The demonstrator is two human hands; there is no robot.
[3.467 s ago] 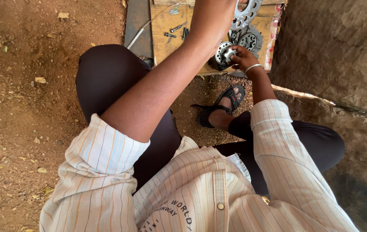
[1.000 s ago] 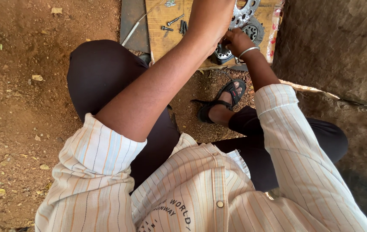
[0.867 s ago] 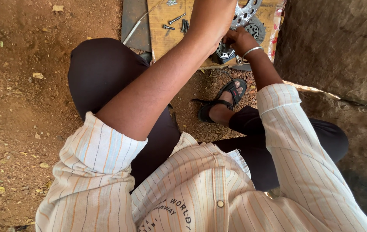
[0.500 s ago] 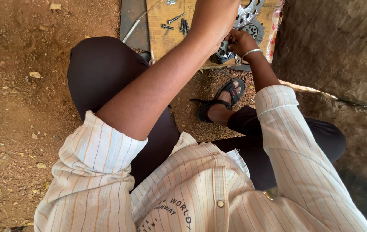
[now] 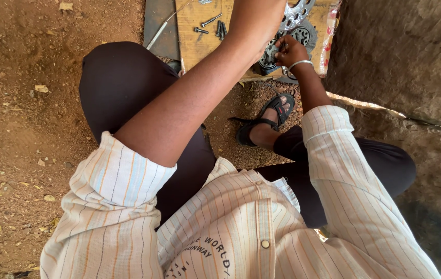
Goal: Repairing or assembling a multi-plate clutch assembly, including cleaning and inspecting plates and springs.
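We see reddish-brown dirt ground (image 5: 24, 103) strewn with small dry leaves (image 5: 41, 88) and pebbles. A wooden board (image 5: 199, 44) lies on it, carrying loose dark bolts (image 5: 215, 28), beside a grey metal sheet (image 5: 158, 26) with a thin rod (image 5: 161, 33) across it. A rough stone wall (image 5: 401, 57) rises at right. A black strapped sandal (image 5: 269, 116) rests on the dirt.

Reddish dirt ground (image 5: 19, 113) strewn with dry leaves, a rough grey stone wall (image 5: 401, 51) at right, in daylight.
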